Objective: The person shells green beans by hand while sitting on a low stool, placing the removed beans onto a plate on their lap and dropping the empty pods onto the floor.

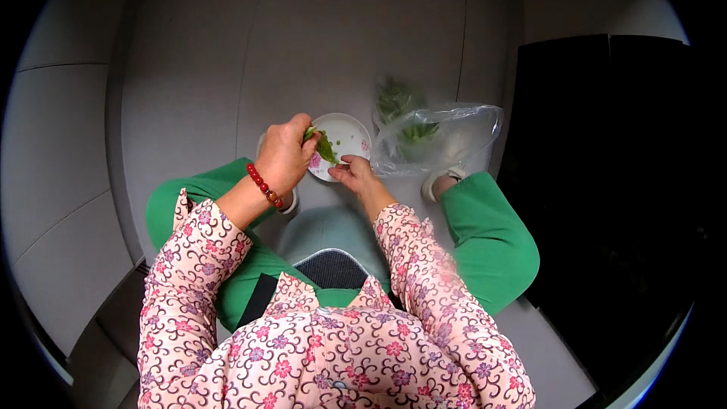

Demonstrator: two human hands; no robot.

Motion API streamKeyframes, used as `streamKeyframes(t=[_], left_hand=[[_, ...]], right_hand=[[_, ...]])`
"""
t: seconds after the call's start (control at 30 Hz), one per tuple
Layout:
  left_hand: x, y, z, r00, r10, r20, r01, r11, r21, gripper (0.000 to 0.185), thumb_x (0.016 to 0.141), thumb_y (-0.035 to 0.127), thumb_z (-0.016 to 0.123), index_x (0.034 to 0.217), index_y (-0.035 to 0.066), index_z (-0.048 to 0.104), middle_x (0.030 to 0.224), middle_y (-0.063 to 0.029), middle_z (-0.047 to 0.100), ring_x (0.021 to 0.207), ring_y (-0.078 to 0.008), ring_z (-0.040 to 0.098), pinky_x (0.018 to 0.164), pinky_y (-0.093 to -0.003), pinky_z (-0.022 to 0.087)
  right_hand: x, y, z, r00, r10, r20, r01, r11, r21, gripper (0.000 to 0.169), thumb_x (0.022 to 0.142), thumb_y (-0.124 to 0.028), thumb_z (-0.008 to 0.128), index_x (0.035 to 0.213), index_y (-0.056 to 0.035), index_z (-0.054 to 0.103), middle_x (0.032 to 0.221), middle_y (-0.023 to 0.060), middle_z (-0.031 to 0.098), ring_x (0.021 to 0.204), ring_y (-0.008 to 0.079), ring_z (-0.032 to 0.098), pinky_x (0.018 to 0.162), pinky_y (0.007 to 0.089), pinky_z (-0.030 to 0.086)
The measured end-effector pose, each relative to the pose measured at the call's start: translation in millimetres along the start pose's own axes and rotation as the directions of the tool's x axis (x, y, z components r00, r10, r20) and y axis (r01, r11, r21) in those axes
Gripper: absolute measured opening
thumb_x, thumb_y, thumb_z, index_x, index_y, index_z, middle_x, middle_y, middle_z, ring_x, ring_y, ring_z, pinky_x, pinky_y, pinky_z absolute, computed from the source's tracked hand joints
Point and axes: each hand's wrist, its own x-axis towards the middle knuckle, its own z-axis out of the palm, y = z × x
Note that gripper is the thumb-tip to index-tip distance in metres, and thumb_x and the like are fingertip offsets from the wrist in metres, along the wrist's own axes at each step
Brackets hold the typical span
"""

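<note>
My left hand (288,145), with a red bead bracelet (263,184) at its wrist, grips a green pea pod (326,149) that looks split. The pod slants down to the right over a white plate (346,125) with pink flower prints. A few green peas (338,142) show beside the pod, above or on the plate. My right hand (359,175) is at the plate's lower right rim. Its thumb and fingertips are by the pod's lower end; whether they pinch it is not clear. My left hand hides part of the plate's left side.
Right of the plate, a clear plastic bag (466,130) lies on the grey tiled floor (341,40) with green pods or leaves (417,130) inside. A pale rim (260,143) peeks out behind my left hand. A black cabinet or panel (596,153) stands at the right.
</note>
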Motion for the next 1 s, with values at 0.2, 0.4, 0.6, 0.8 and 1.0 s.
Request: streamKeyframes(t=[0.2, 0.4, 0.6, 0.8, 1.0], left_hand=[[6, -2, -1, 0.998, 0.038, -0.057, -0.035, 0.999, 0.037, 0.015, 0.081, 0.008, 0.058, 0.075, -0.003, 0.049, 0.056, -0.0132, 0.053, 0.045, -0.0164, 0.052, 0.043, -0.0289, 0.042], [15, 1, -14, 0.988, -0.151, -0.019, 0.135, 0.928, -0.348, 0.012, 0.081, 0.007, 0.054, 0.074, -0.001, 0.047, 0.062, -0.0085, 0.053, 0.054, -0.0161, 0.059, 0.048, -0.0267, 0.046], [40, 14, -50, 0.919, -0.25, 0.305, 0.394, 0.634, -0.666, 0.01, 0.08, 0.008, 0.051, 0.079, 0.006, 0.041, 0.073, -0.0076, 0.057, 0.06, -0.0153, 0.062, 0.042, -0.0211, 0.04], [89, 11, -83, 0.871, -0.193, 0.451, 0.454, 0.665, -0.593, 0.009, 0.075, 0.001, 0.048, 0.083, 0.004, 0.048, 0.073, -0.0055, 0.058, 0.06, -0.0122, 0.058, 0.045, -0.0188, 0.038], [123, -102, -23, 0.826, -0.138, 0.546, 0.419, 0.798, -0.432, 0.011, 0.071, 0.001, 0.048, 0.071, 0.004, 0.058, 0.071, -0.0044, 0.059, 0.058, -0.0094, 0.051, 0.047, -0.0224, 0.039]], right_hand=[[9, -6, -21, 0.998, -0.034, -0.049, 0.025, 0.984, -0.176, 0.032, 0.084, -0.01, 0.047, 0.112, 0.0035, 0.041, 0.105, 0.0201, 0.044, 0.096, 0.0355, 0.05, 0.084, 0.0462, 0.047], [-53, -11, 6, 0.982, -0.126, 0.14, 0.185, 0.794, -0.58, 0.011, 0.084, -0.01, 0.051, 0.09, -0.0003, 0.053, 0.072, 0.0057, 0.058, 0.058, 0.0126, 0.056, 0.047, 0.0246, 0.05], [-106, -25, 18, 0.945, -0.068, 0.32, 0.285, 0.651, -0.704, 0.009, 0.084, -0.006, 0.051, 0.084, 0.0015, 0.056, 0.067, 0.0067, 0.058, 0.049, 0.0111, 0.052, 0.041, 0.022, 0.044], [-69, -30, 9, 0.972, -0.123, 0.2, 0.214, 0.817, -0.536, 0.014, 0.091, -0.01, 0.039, 0.095, -0.0032, 0.05, 0.064, 0.0041, 0.054, 0.044, 0.0082, 0.045, 0.038, 0.0211, 0.038], [-23, -29, 10, 0.971, -0.238, 0.002, 0.207, 0.841, -0.5, 0.013, 0.087, -0.008, 0.042, 0.094, -0.0033, 0.051, 0.066, 0.0046, 0.055, 0.047, 0.0088, 0.046, 0.04, 0.0209, 0.04]])
